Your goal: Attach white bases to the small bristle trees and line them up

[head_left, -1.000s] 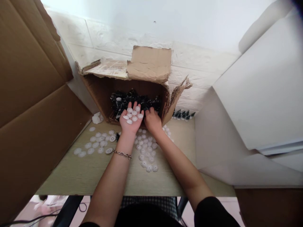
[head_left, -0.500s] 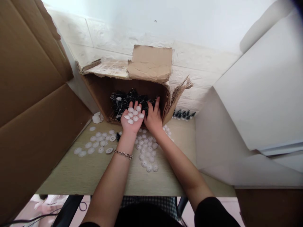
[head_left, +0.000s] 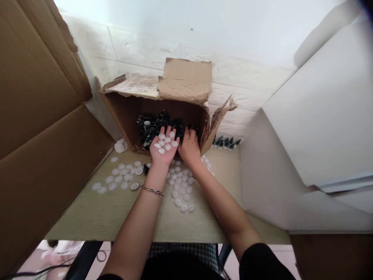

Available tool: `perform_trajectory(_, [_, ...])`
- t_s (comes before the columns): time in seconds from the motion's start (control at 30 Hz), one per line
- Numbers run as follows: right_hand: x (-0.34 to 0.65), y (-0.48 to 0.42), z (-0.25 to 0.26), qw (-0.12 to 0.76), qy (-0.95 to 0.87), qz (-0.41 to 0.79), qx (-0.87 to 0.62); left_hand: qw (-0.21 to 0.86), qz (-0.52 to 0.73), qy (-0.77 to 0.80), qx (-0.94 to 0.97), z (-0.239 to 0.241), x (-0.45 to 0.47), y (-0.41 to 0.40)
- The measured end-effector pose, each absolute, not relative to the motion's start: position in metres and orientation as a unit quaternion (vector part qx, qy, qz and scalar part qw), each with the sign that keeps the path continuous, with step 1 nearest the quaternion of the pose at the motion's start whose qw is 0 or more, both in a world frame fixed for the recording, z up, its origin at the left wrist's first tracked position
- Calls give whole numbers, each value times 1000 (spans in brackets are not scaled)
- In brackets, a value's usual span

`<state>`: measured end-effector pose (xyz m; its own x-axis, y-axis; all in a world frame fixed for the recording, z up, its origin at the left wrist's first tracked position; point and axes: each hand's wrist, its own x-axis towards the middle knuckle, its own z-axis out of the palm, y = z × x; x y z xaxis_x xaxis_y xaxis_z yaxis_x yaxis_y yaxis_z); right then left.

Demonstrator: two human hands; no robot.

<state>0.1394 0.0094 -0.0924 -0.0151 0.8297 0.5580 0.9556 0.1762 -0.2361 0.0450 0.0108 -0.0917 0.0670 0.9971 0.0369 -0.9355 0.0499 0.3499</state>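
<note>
My left hand point(head_left: 163, 151) lies palm up at the mouth of a torn cardboard box point(head_left: 128, 112), fingers spread, cradling several small white discs point(head_left: 165, 142). A silver bracelet point(head_left: 151, 190) circles that wrist. Right beside it, my right hand point(head_left: 189, 146) reaches palm down into the box, its fingers curled among a heap of small black parts point(head_left: 154, 124). What the right fingers hold, if anything, is hidden.
Many white discs point(head_left: 180, 186) are scattered on the pale tabletop point(head_left: 110, 214), with another patch point(head_left: 119, 177) to the left. A big cardboard sheet point(head_left: 37, 128) walls the left side, white panels point(head_left: 314, 128) the right. A few black parts point(head_left: 225, 140) lie beside the box.
My right hand's fingers, stretched into the black parts half a second ago, have curled back. The left hand with the discs has barely moved.
</note>
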Motion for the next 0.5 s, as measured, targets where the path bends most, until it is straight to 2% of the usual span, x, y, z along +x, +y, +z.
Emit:
perform_trajectory(0.23, [138, 8, -94, 293, -703, -149, -631, 726, 667, 90, 140, -94, 46, 12])
perform_trajectory(0.5, [140, 8, -94, 270, -701, -95, -653, 731, 664, 81, 136, -94, 49, 10])
